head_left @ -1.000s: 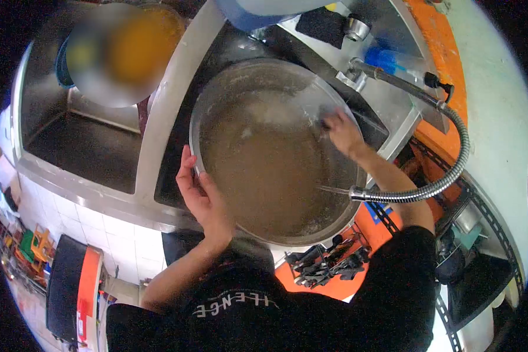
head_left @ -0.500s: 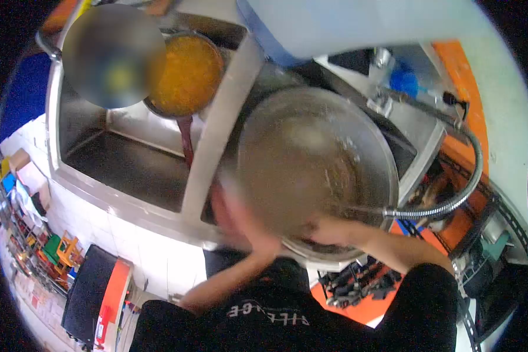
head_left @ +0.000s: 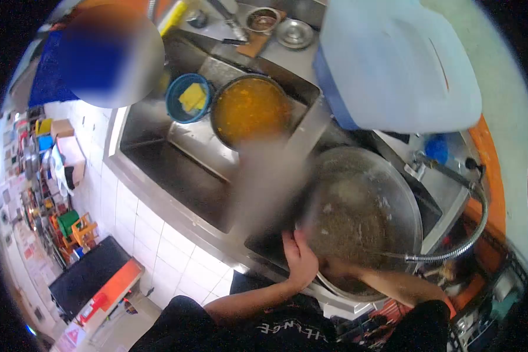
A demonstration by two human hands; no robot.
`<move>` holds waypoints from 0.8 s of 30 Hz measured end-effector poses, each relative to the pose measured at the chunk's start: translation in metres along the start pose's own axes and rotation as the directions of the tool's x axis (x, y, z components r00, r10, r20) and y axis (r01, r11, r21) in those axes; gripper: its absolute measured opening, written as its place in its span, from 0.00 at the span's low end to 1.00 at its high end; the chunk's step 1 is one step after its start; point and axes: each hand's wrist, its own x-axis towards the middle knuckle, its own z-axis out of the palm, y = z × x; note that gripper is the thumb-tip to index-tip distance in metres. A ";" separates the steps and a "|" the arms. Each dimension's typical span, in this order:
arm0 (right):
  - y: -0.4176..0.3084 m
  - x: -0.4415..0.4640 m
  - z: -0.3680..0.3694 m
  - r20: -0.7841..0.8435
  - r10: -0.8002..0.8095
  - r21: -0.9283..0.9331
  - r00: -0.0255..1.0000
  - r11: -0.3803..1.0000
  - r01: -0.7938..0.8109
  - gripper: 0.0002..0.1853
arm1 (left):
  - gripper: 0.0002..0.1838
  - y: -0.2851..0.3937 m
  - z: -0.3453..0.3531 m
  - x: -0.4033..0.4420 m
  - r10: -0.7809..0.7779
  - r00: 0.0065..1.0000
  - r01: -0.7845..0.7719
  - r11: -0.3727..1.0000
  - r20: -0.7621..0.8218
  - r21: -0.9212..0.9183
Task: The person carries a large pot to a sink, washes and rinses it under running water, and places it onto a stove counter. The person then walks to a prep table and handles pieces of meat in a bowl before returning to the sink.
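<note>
A large round metal pot (head_left: 402,196) stands in the right sink basin with murky water inside. My left hand (head_left: 301,258) is at its near left rim, fingers curled and pointing away from me; it seems closed on the rim. Low inside the pot is my right hand (head_left: 337,268), its fingers hidden and blurred. A flexible metal hose (head_left: 446,254) crosses the right rim, with a stream coming from its end. In the left basin, a pan (head_left: 251,111) holds orange liquid with bits in it. A grey blur covers the area between pan and pot.
A blue tub (head_left: 170,105) with a yellow item (head_left: 192,97) sits beside the pan. A big translucent plastic container (head_left: 399,70) looms at the upper right. Metal dishes (head_left: 294,33) rest on the back ledge. A black-topped orange counter (head_left: 91,276) stands at lower left.
The view has shifted, so the sinks appear lower and further right. My left hand has moved from the sink divider to the pot's left rim. My right hand stays in the pot.
</note>
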 end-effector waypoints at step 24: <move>0.037 0.063 0.023 -0.292 -0.278 -0.055 0.915 0.960 0.274 0.28 | 0.23 -0.011 -0.004 0.002 0.041 0.997 -0.046 0.996 0.071 0.078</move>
